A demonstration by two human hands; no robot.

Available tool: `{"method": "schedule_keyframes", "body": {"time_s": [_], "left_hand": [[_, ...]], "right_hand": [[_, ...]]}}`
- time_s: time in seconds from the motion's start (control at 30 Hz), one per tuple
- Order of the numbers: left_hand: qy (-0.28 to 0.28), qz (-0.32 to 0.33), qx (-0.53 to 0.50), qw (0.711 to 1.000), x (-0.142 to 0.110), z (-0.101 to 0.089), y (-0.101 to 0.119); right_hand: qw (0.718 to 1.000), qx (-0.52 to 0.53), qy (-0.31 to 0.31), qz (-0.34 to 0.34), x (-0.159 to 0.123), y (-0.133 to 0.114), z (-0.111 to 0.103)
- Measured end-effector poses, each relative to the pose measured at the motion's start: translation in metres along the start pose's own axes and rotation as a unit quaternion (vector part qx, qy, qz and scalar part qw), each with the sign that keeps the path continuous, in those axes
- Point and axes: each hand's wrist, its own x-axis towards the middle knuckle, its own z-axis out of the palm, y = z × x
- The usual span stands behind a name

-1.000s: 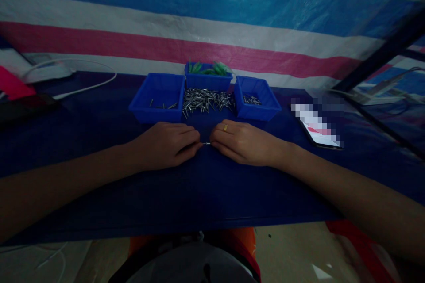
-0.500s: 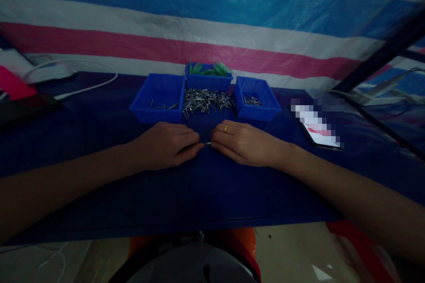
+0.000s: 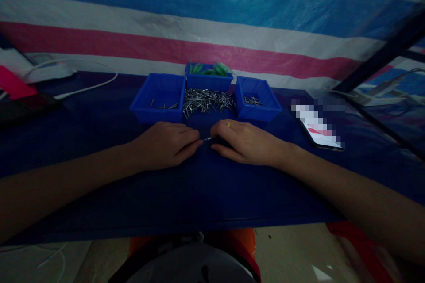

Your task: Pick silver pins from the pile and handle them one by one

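Both my hands rest on the dark blue table cover (image 3: 199,190), fingertips meeting in the middle. My left hand (image 3: 166,143) is closed in a pinch, and my right hand (image 3: 244,141), with a gold ring, is closed too. A small silver metal pin (image 3: 207,139) shows between the two sets of fingertips, and both hands grip it. Just beyond them lies a pile of loose metal pins (image 3: 207,99). Left of the pile is a blue tray (image 3: 159,97) with a few pins. On the right stands another blue tray (image 3: 257,99) with some pins.
A third blue tray (image 3: 208,80) with green pieces stands behind the pile. A phone (image 3: 317,126) lies at the right. White cables (image 3: 86,88) and a dark flat object lie at the left. A striped tarp (image 3: 212,22) hangs behind. Dark frame bars cross the right side.
My right hand has turned slightly, its fingers lifting, and the pin between the fingertips now tilts up a little. My left hand has barely moved.
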Motion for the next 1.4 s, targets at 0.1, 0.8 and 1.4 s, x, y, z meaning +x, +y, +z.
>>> {"method": "schedule_keyframes", "body": {"time_s": [0.1, 0.8, 1.4], "left_hand": [[0.006, -0.004, 0.001, 1.000, 0.0001, 0.0004, 0.0002], [0.001, -0.084, 0.035, 0.996, 0.0011, 0.0019, 0.0004], [-0.031, -0.087, 0.010, 0.996, 0.0028, 0.0021, -0.0008]], "right_hand": [[0.999, -0.010, -0.004, -0.030, 0.0005, 0.0009, 0.0005], [0.997, -0.074, 0.021, -0.006, -0.0022, 0.0057, 0.0013], [0.996, -0.088, 0.024, 0.016, -0.0020, 0.0066, 0.0009]]}}
